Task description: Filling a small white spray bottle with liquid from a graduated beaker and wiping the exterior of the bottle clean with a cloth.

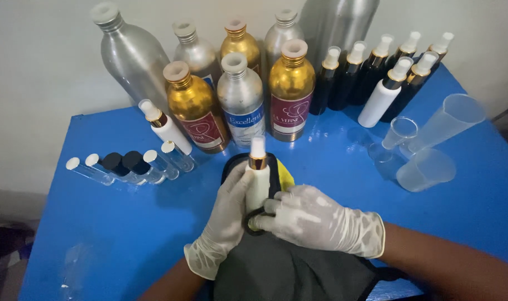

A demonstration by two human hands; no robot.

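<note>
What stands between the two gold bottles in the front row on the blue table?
A silver bottle with a blue label stands between the left gold bottle and the right gold bottle, as the head view shows.

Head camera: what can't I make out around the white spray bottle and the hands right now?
- White spray bottle: its base, hidden by the right hand and left hand.
- Dark cloth bag: lower part cut off by the bottom edge.
- Tall silver bottle: top cut off by the upper edge.
- Clear vials: contents too small to tell.
</note>
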